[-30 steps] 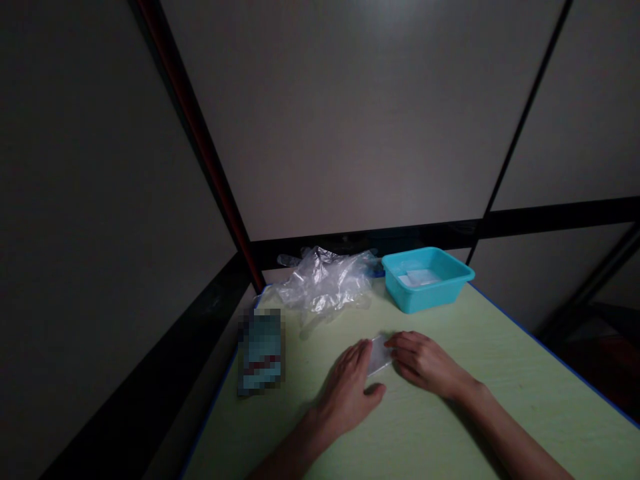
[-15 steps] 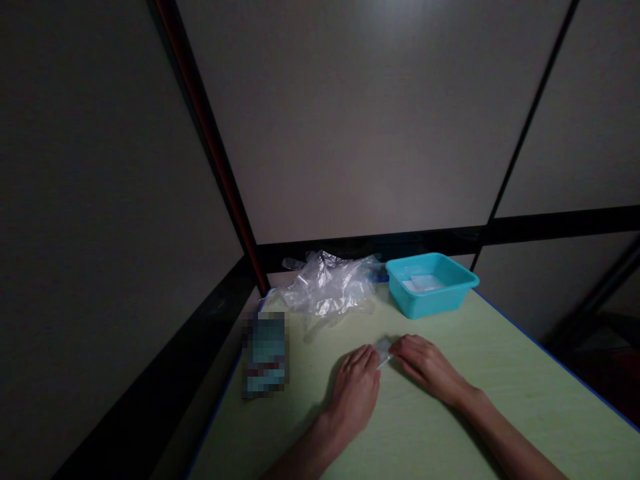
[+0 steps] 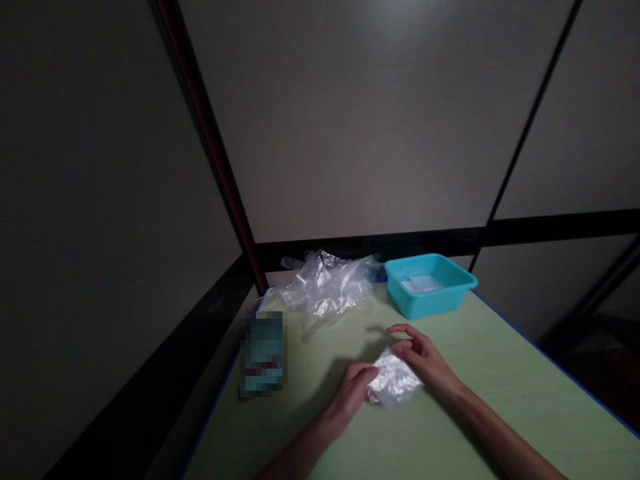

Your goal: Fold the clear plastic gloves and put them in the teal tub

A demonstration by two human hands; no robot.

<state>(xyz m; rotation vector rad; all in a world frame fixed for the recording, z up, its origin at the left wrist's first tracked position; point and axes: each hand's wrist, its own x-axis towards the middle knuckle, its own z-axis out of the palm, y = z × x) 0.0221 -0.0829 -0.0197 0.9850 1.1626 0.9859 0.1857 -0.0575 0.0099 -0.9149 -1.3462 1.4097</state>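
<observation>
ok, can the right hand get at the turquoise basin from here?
Likely yes: the turquoise basin sits beyond the right hand, with no object visible between them, though that hand is at the crinkled plastic.

A: Is there any writing you can read?
B: None. The flat item (image 3: pixel 263 357) left of the basin (image 3: pixel 427 305) is blurred into coarse blocks, so its markings are illegible.
A: And the white pieces (image 3: pixel 424 284) inside the basin?
B: No lettering I can make out.
A: The creased plastic (image 3: pixel 393 381) nearer than the basin?
B: Just shine, nothing legible.
</observation>
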